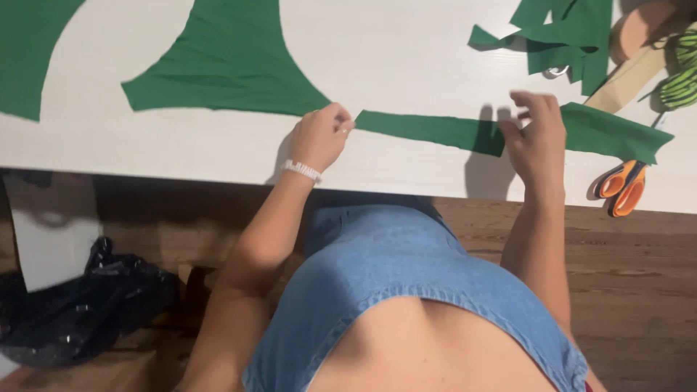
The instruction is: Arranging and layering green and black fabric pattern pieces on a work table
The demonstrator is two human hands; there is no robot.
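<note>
A long green fabric strip [435, 129] lies across the white table [109, 141]. My left hand [319, 136] pinches the strip's left end between closed fingers. My right hand [536, 134] hovers over the strip near its right part, fingers spread and slightly lifted, casting a shadow on the cloth. A white beaded bracelet [301, 170] circles my left wrist.
A large curved green fabric piece [232, 62] lies at the back, another [25, 51] at far left. Green scraps [566, 36] pile up at the back right. Orange-handled scissors [623, 187] and a wooden ruler [628, 80] are at right. A black bag [80, 305] sits on the floor.
</note>
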